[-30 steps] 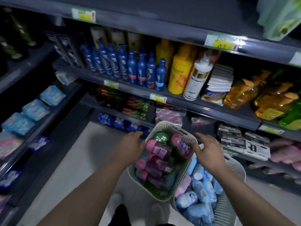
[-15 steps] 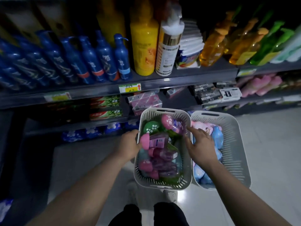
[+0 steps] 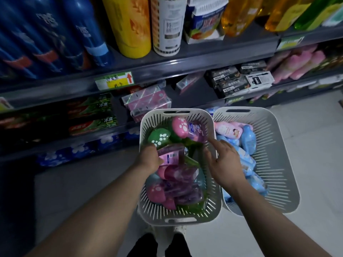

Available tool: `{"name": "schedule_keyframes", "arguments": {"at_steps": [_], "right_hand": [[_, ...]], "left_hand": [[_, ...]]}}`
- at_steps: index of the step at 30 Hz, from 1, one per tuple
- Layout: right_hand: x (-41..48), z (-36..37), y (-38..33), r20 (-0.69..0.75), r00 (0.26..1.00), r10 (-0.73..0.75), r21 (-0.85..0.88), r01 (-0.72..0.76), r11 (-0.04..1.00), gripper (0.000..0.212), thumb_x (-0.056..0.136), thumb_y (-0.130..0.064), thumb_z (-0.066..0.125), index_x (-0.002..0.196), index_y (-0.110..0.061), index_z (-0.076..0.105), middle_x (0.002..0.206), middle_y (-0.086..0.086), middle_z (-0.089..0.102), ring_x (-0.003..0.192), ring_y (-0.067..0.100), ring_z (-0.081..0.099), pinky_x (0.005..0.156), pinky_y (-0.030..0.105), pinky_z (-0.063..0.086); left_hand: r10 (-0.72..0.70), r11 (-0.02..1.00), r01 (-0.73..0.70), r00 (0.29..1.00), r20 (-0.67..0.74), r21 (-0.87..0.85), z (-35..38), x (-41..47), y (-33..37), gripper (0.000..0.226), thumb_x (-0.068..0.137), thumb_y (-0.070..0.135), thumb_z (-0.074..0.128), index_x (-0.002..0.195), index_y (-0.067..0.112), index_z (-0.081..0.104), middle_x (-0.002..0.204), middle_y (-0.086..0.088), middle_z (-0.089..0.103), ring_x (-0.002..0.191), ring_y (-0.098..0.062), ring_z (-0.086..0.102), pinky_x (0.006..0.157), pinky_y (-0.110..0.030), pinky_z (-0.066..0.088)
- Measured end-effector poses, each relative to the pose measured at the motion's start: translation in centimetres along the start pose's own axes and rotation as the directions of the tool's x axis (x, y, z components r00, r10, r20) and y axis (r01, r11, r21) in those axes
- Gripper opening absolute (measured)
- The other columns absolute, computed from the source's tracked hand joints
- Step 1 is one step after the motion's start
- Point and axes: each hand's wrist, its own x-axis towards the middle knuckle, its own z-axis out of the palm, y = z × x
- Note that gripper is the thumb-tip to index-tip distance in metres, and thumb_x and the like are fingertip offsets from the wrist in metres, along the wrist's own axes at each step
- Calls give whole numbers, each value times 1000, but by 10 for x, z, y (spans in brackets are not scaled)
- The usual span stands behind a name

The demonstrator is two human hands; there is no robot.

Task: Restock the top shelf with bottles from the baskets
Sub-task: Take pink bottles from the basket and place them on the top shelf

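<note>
Two white slotted baskets sit side by side on the floor (image 3: 306, 145), right in front of the shelving. The left basket (image 3: 178, 220) is stuffed with pink and purple bottles lying every which way, plus a green paw-print cap (image 3: 159, 137) near the far end. The right basket (image 3: 278, 164) holds light blue bottles (image 3: 248, 140) and a pink bottle (image 3: 228, 130) at the far end.

The left hand (image 3: 148, 161) is down inside the left basket, fingers curled round a purple bottle with a pink label (image 3: 169, 154). The right hand (image 3: 225, 163) hovers over the rims where the two baskets meet. Its fingers are loosely spread and hold nothing, and the index points toward the bottle with the pink paw-print cap (image 3: 182, 127). Can't tell if the fingertip actually touches it.

Up on the shelf (image 3: 204, 58) above stand dark blue bottles (image 3: 87, 30), a yellow bottle (image 3: 130, 25) and a white one (image 3: 169, 25). Green toothpaste boxes (image 3: 91, 115) sit one level lower.
</note>
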Motion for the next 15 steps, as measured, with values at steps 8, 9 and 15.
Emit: {"name": "schedule_keyframes", "arguments": {"at_steps": [8, 9, 15], "right_hand": [[20, 13, 19, 58, 998, -25, -24, 26, 999, 33, 92, -33, 51, 123, -23, 60, 104, 7, 65, 107, 34, 54, 95, 45, 44], [23, 13, 19, 67, 997, -33, -39, 35, 999, 37, 91, -36, 48, 123, -23, 60, 104, 7, 66, 107, 34, 54, 95, 45, 44], [51, 18, 15, 130, 987, -96, -60, 105, 993, 41, 85, -33, 53, 121, -18, 63, 106, 10, 66, 103, 34, 58, 91, 42, 46]], "left_hand": [[44, 969, -43, 999, -1, 243, 21, 3, -9, 48, 83, 17, 68, 124, 3, 49, 131, -18, 46, 124, -33, 41, 103, -34, 36], [36, 986, -36, 999, 6, 162, 20, 1, -9, 38, 87, 16, 62, 121, 2, 51, 127, -19, 52, 119, -33, 47, 96, -33, 39], [178, 983, -181, 977, -115, -18, -19, -28, 0, 45, 80, 31, 73, 118, 16, 56, 115, -4, 56, 96, -22, 58, 74, -28, 44]]}}
